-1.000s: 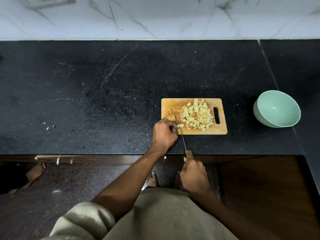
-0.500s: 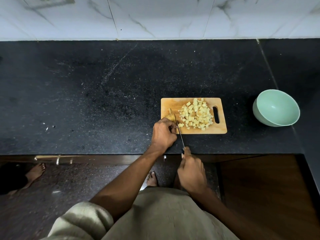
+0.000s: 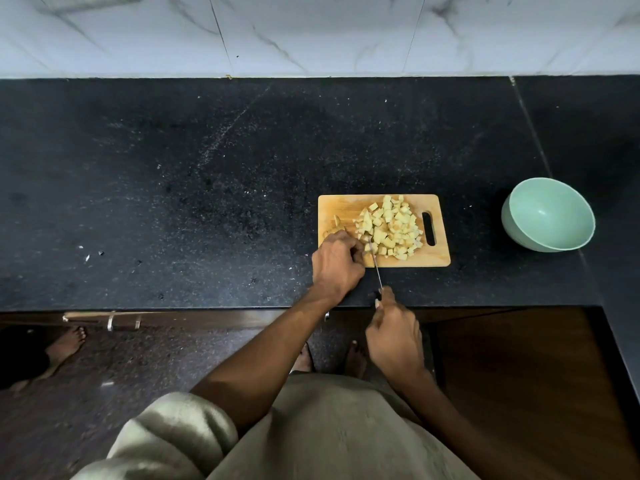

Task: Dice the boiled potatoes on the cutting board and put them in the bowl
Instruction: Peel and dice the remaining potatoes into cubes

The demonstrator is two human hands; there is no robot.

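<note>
A wooden cutting board lies on the black counter with a heap of diced potato on its middle and right. My left hand covers the board's near left corner, fingers curled over a potato piece that mostly hides beneath it. My right hand grips the handle of a knife at the counter's edge; its thin blade runs up onto the board just right of my left fingers. The pale green bowl sits tilted to the right of the board, with nothing in it.
Black speckled counter stretches left and back to a white marble wall. Small crumbs lie at the left. Below the counter edge are a cabinet handle, a wooden door and another person's bare foot.
The knife blade has shifted slightly right and toward me after a cut. My left hand stays on the potato piece. Board, dice and bowl have not moved.
</note>
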